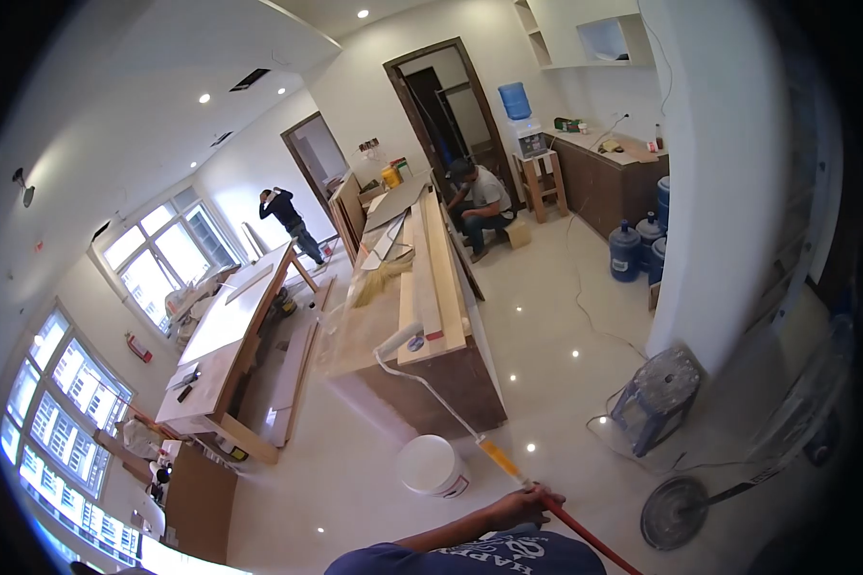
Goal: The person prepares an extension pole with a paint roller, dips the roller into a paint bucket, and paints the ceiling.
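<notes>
My left hand (525,505) is wrapped round the pole of a paint roller, just below its yellow grip (499,458). The red pole (590,537) runs down past the hand to the bottom edge. A long bent wire frame (441,399) leads up to the pale roller head (399,339), which appears in front of the end of a wooden workbench (422,388). Whether the roller touches the bench, I cannot tell. A white bucket (431,466) stands on the floor left of the pole. My right hand is out of view.
Boards (430,268) lie along the bench. A long table (223,331) stands to the left. One person (486,203) sits beyond the bench; another person (293,222) stands farther back. At right are a stool (655,393), a round-based stand (674,513), a floor cable (585,307) and water bottles (625,251).
</notes>
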The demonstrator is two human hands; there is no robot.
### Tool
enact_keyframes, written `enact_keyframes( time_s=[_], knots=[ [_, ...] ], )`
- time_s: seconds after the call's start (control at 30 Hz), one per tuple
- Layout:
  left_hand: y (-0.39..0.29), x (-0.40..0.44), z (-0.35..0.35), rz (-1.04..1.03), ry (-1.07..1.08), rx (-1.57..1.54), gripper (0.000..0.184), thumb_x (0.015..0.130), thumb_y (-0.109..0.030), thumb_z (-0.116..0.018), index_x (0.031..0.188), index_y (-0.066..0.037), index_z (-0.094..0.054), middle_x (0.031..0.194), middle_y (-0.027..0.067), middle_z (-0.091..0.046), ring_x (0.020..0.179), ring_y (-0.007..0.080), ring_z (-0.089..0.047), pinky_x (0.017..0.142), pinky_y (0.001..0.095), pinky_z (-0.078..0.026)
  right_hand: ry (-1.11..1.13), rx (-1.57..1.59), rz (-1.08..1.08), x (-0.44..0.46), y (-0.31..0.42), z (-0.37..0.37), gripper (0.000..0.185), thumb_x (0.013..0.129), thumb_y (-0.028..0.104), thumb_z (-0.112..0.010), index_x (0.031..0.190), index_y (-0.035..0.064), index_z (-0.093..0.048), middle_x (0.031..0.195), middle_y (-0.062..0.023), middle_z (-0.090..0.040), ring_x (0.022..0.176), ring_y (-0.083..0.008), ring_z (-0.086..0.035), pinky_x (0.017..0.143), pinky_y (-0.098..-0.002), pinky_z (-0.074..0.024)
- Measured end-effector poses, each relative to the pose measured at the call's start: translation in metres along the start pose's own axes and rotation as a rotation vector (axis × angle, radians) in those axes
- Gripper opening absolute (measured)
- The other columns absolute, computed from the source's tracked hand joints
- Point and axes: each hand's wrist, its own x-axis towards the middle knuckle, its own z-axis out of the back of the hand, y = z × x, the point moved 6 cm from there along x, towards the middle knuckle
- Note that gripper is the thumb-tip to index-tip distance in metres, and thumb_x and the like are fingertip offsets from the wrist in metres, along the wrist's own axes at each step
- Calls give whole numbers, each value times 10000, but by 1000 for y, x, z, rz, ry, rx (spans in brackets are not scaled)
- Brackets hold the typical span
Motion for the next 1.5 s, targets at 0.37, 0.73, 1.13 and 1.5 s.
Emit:
enact_keyframes(
  time_s=[0.37,0.73,1.13,1.5],
  knots=[
    [99,-2,84,178,-446,-683,330,1094,-412,-423,1143,-104,-534,1452,197,-534,1395,369,-464,1174,594,-352,-359,-555,63,-16,-85,6,409,952,462,-597,1187,136,-673,1222,-177,-635,1040,-471,-622,748,-639,-524],
    [172,14,168,284,-597,-765,503,1072,-544,-374,1267,-86,-444,1227,194,-662,1197,430,-615,1075,624,-441,294,-461,-592,-37,-176,151,683,929,514,-605,1529,237,-434,1616,-92,-361,1375,-472,-427,952,-667,-466],
    [192,12,251,98,-934,-844,440,1057,-543,-437,1119,-111,-486,993,123,-575,877,336,-613,916,551,-552,-436,-591,325,-37,-198,260,378,947,522,-619,1101,181,-674,1338,-50,-654,1128,-347,-590,1008,-581,-407],
    [200,15,254,114,-995,-779,268,1095,-289,-370,992,-63,-470,971,121,-535,928,316,-595,997,567,-521,-542,-127,485,-58,45,395,269,907,336,-743,754,138,-644,1304,-41,-707,1228,-293,-634,1078,-517,-393]
  ],
)
